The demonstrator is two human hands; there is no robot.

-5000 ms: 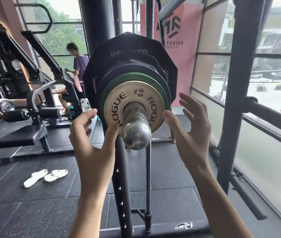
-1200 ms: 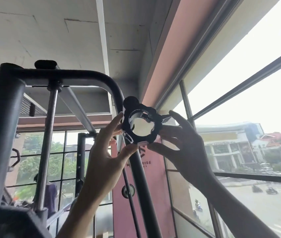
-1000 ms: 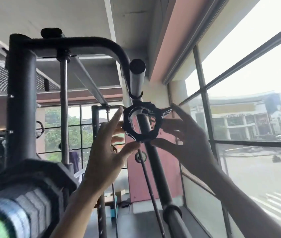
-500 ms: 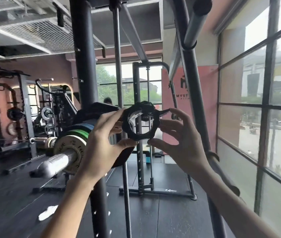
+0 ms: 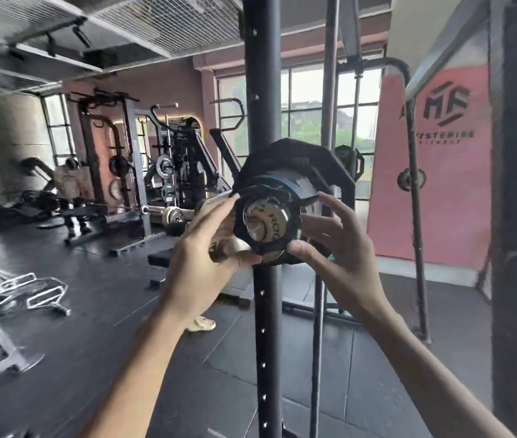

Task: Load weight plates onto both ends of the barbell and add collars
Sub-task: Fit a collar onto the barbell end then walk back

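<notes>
**Two hands, one collar [image 5: 260, 248], held up at the loaded end of the bar**

Both hands grip the black ring-shaped collar by its rim. The left hand [image 5: 206, 251] curls fingers over the top-left edge with the thumb beneath. The right hand [image 5: 339, 248] pinches the right edge between thumb and spread fingers. The collar sits directly in front of the stacked weight plates [image 5: 291, 184] (a blue-edged one among them, a large black one behind). A pale plate lettered ROGUE [image 5: 266, 221] shows through its opening. A blurred piece of metal sleeve [image 5: 227, 246] shows by the left thumb; whether the collar is on it I cannot tell. The rack upright [image 5: 261, 90] rises just behind the plates.
</notes>
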